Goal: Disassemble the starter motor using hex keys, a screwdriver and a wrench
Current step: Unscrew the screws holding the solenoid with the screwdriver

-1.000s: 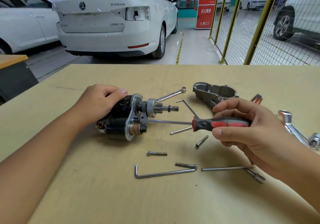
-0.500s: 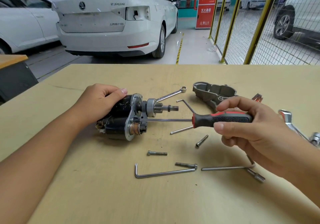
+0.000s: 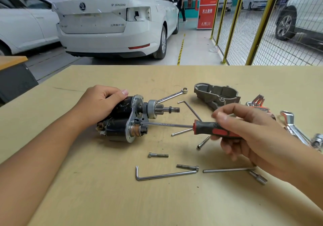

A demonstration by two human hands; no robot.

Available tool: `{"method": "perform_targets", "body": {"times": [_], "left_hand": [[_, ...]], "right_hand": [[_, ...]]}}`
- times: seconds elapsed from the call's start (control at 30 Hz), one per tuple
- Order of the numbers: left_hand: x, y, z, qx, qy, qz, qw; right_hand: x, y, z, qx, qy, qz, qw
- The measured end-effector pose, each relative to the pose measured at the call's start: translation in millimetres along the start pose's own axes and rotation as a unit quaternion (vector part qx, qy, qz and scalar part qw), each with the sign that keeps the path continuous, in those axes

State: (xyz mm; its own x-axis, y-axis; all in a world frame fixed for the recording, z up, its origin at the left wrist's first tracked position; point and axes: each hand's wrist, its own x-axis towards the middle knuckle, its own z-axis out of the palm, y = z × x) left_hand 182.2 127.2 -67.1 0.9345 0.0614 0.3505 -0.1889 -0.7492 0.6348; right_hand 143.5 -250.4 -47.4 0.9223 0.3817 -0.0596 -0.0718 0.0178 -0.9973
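The black starter motor (image 3: 120,119) lies on its side on the wooden table (image 3: 104,199), its silver flange and pinion gear pointing right. My left hand (image 3: 103,103) grips the motor's black body from above. My right hand (image 3: 244,134) holds the red and black handle of a screwdriver (image 3: 208,128). The screwdriver's long shaft runs left, and its tip sits at a screw on the flange. My right fingers are blurred on the handle.
The removed grey housing cover (image 3: 216,96) lies at the back right. A combination wrench (image 3: 172,95), hex keys (image 3: 164,175) and three loose bolts (image 3: 158,155) lie around the motor. More wrenches (image 3: 293,129) rest at the right edge.
My right fingers have shifted round the screwdriver handle, which has rolled so its red side shows again. The left hand and motor have stayed put.
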Motion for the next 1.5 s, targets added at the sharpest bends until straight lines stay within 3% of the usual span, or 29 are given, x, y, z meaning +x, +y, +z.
{"method": "perform_targets", "body": {"times": [0.27,0.47,0.7,0.93,1.13,1.37,1.5], "left_hand": [[0.4,-2.5,-0.1,0.005,0.001,0.005,1.000],[1.1,-3.3,-0.2,0.008,0.001,0.005,1.000],[1.7,-3.8,-0.5,0.010,-0.002,0.005,1.000],[0.5,-2.4,-0.7,0.000,-0.002,0.002,1.000],[-0.2,1.6,-0.8,-0.001,0.003,0.005,1.000],[0.3,0.7,-0.7,-0.001,0.006,0.002,1.000],[0.8,-1.6,0.2,0.003,0.010,0.004,1.000]], "right_hand": [[1.5,2.1,-5.1,0.024,0.012,-0.050,0.998],[-1.6,-2.5,2.4,0.011,-0.008,0.075,0.997],[1.6,2.4,-2.8,0.042,0.026,-0.009,0.999],[-1.8,-5.8,0.2,0.021,0.028,0.059,0.998],[2.5,-2.3,-3.8,0.081,0.016,-0.021,0.996],[0.3,-4.0,0.7,0.044,0.007,0.036,0.998],[1.3,-2.7,-1.1,0.047,0.004,-0.004,0.999]]}}
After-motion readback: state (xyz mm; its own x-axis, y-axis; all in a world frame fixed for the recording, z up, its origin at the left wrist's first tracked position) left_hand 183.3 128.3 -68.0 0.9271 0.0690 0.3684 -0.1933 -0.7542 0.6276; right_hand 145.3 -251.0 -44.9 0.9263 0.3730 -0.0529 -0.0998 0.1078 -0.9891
